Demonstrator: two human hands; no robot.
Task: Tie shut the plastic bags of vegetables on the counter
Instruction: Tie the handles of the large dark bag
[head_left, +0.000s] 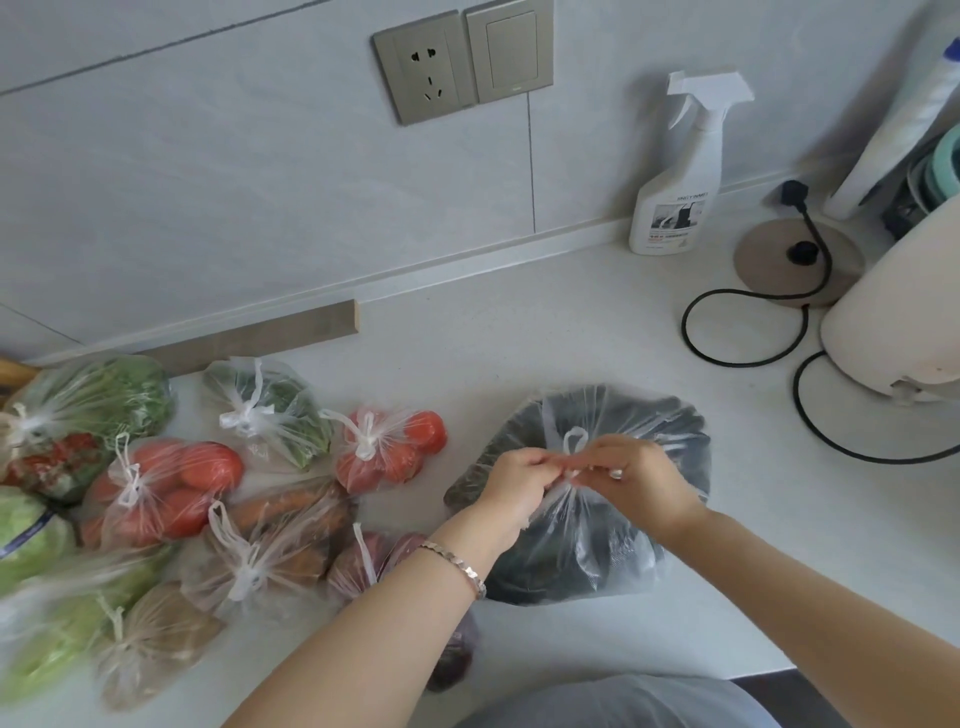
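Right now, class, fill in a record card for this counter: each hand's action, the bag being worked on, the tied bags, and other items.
bag in work: bag of dark vegetables on the counter
left: left hand pinches the bag's handles
right: right hand pinches the same handles
knot: seemingly unfinished, a loop above the hands
tied bags: tomato bag and others, to the left
other items: spray bottle and black cord, at the right
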